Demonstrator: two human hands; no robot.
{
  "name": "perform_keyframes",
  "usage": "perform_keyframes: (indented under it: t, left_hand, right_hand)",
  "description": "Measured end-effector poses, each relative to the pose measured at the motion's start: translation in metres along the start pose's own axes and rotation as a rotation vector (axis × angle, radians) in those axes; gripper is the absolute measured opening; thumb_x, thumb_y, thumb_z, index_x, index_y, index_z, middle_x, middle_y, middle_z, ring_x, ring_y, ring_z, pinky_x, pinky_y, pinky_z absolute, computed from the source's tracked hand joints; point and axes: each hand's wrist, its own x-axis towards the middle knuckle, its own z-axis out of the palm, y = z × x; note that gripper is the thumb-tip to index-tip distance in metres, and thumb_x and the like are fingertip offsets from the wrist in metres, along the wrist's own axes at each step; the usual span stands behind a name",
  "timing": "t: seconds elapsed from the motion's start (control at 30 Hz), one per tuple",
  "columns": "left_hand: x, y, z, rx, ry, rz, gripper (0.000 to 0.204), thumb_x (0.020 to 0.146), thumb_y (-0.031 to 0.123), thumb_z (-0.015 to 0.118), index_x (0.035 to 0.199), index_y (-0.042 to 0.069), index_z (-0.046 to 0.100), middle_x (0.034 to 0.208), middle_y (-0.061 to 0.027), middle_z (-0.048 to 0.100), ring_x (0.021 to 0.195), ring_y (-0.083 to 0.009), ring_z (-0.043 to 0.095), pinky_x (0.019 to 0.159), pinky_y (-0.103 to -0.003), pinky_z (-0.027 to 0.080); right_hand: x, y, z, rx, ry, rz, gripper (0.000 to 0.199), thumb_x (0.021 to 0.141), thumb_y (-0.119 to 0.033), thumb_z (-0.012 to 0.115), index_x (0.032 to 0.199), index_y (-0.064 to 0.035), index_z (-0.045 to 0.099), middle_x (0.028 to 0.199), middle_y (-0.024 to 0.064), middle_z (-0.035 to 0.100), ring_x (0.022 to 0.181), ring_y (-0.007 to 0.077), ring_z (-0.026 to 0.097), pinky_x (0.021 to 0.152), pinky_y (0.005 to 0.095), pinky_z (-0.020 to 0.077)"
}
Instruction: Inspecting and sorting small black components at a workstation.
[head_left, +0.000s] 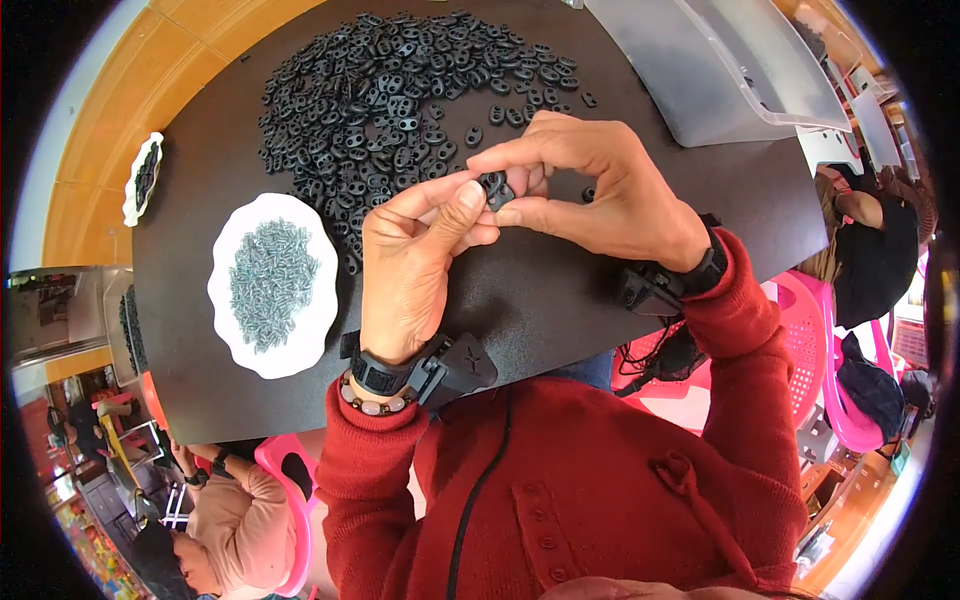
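Above the dark table, my two hands meet at a small black two-hole cord lock (495,190). My left hand (410,250) is closed, its thumb and index finger pinching the piece from the left. From the other side, my right hand (610,190) grips it between thumb and fingertips. My fingers hide part of the piece, so its inner parts cannot be made out. Just beyond my hands spreads a large heap of similar black cord locks (370,130). Left of my left hand stands a scalloped white plate (275,366) holding many small metal springs (272,285).
A clear plastic bin (690,75) stands at the far right of the table (540,310). Another white dish (130,207) with dark pieces sits at the far left edge. One person (240,520) sits at lower left, another (875,245) at right, near pink chairs (850,410).
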Motion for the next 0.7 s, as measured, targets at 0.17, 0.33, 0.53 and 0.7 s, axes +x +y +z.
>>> perform_keyframes:
  t: [0.17, 0.33, 0.53, 0.7]
  left_hand:
    - [-0.002, 0.0017, -0.0004, -0.061, -0.046, 0.011, 0.027, 0.104, 0.01, 0.079, 0.126, -0.005, 0.077, 0.1, -0.014, 0.081, 0.087, -0.0184, 0.078, 0.082, -0.03, 0.067]
    - [-0.002, -0.0016, -0.0012, -0.043, -0.064, 0.027, 0.026, 0.102, 0.006, 0.079, 0.126, -0.003, 0.078, 0.102, -0.0159, 0.081, 0.089, -0.0199, 0.079, 0.082, -0.031, 0.067]
    - [-0.0023, -0.0015, -0.0007, -0.032, -0.061, 0.049, 0.026, 0.101, 0.003, 0.079, 0.126, -0.003, 0.079, 0.103, -0.017, 0.081, 0.091, -0.021, 0.079, 0.081, -0.032, 0.067]
    - [-0.0033, -0.0009, 0.0008, -0.002, -0.038, 0.061, 0.027, 0.099, 0.002, 0.081, 0.125, -0.005, 0.078, 0.104, -0.017, 0.082, 0.09, -0.0208, 0.079, 0.081, -0.032, 0.067]
  right_hand:
    - [-0.0003, -0.0002, -0.0015, 0.007, 0.001, 0.007, 0.038, 0.089, -0.008, 0.088, 0.127, -0.008, 0.082, 0.086, 0.0013, 0.068, 0.08, 0.013, 0.06, 0.078, 0.031, 0.0488]
    - [-0.0005, -0.0023, -0.0048, 0.09, -0.032, 0.046, 0.037, 0.091, -0.006, 0.086, 0.127, -0.0093, 0.083, 0.087, -0.0002, 0.067, 0.081, 0.0114, 0.059, 0.078, 0.0295, 0.0481]
    - [0.0006, -0.001, -0.0066, 0.172, -0.063, 0.1, 0.038, 0.092, -0.007, 0.086, 0.13, -0.0107, 0.082, 0.087, -0.0014, 0.066, 0.082, 0.0102, 0.058, 0.079, 0.0284, 0.0473]
    - [0.001, 0.0, -0.0058, 0.164, -0.07, 0.096, 0.038, 0.093, -0.008, 0.085, 0.13, -0.0105, 0.082, 0.087, -0.0015, 0.066, 0.082, 0.0103, 0.057, 0.08, 0.0285, 0.0473]
